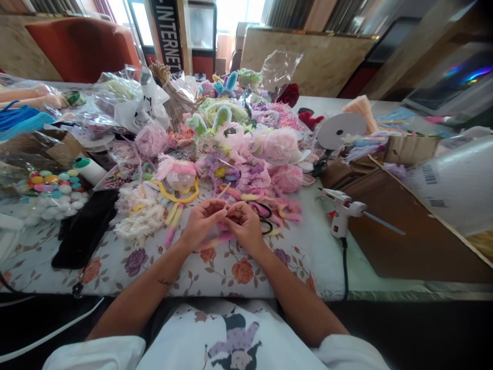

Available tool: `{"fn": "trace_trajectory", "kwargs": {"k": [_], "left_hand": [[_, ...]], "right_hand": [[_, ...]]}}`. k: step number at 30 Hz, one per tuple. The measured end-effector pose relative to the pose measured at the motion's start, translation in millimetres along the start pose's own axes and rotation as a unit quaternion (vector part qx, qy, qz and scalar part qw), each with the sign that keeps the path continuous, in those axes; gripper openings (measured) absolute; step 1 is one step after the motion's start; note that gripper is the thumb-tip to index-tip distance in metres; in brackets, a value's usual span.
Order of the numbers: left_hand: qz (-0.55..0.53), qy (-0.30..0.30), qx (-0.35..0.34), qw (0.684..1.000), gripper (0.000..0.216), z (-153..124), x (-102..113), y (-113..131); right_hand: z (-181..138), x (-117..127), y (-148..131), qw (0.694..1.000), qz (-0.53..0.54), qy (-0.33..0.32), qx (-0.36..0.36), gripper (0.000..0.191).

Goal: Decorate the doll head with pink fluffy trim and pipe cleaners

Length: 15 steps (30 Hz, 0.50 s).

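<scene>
My left hand [203, 220] and my right hand [245, 226] meet over the front of the table, fingers curled and fingertips together. Between them they pinch something that the fingers mostly hide. A thin pale stick [224, 190] shows just above the fingertips; I cannot tell whether it is held. Scissors with black handles [266, 226] lie beside my right hand. Around and under the hands are fuzzy pink and yellow strips [287, 209]. Left of my left hand is another pink and yellow strip [174, 222], near a yellow loop [165, 194] and cream fringed yarn [135, 226].
A heap of pastel yarn, plush pieces and a doll head [210, 145] fills the middle. At right, a glue gun [342, 211] with a cord stands before a cardboard box [416, 231]. On the left are a black pouch [87, 231] and bagged colored balls [57, 192].
</scene>
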State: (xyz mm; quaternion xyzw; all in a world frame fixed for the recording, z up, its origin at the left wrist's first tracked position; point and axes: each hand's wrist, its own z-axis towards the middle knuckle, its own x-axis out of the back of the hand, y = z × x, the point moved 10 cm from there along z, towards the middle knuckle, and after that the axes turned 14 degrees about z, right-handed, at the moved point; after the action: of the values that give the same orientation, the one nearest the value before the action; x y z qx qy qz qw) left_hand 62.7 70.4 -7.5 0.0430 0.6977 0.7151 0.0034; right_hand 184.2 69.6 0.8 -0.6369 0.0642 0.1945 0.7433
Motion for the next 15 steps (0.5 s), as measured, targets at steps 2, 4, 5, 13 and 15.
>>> {"fn": "trace_trajectory", "kwargs": {"k": [2,4,5,13,15], "left_hand": [[-0.006,0.006,0.001,1.000,0.027,2,4,0],[0.008,0.015,-0.011,1.000,0.023,3,10,4],[0.020,0.014,-0.018,1.000,0.022,3,12,7],[0.191,-0.022,-0.072,0.979,0.026,2,15,24],[0.228,-0.007,-0.088,0.970,0.025,1,16,26]], "right_hand": [[-1,-2,-9,0.998,-0.060,-0.011,0.034,0.022],[-2,3,-20,0.989,-0.126,0.013,0.073,0.015],[-2,9,-26,0.984,-0.148,0.037,0.089,0.014],[5,7,-19,0.976,-0.200,-0.009,0.081,0.020],[4,5,-18,0.971,-0.223,-0.009,0.090,0.018]]}}
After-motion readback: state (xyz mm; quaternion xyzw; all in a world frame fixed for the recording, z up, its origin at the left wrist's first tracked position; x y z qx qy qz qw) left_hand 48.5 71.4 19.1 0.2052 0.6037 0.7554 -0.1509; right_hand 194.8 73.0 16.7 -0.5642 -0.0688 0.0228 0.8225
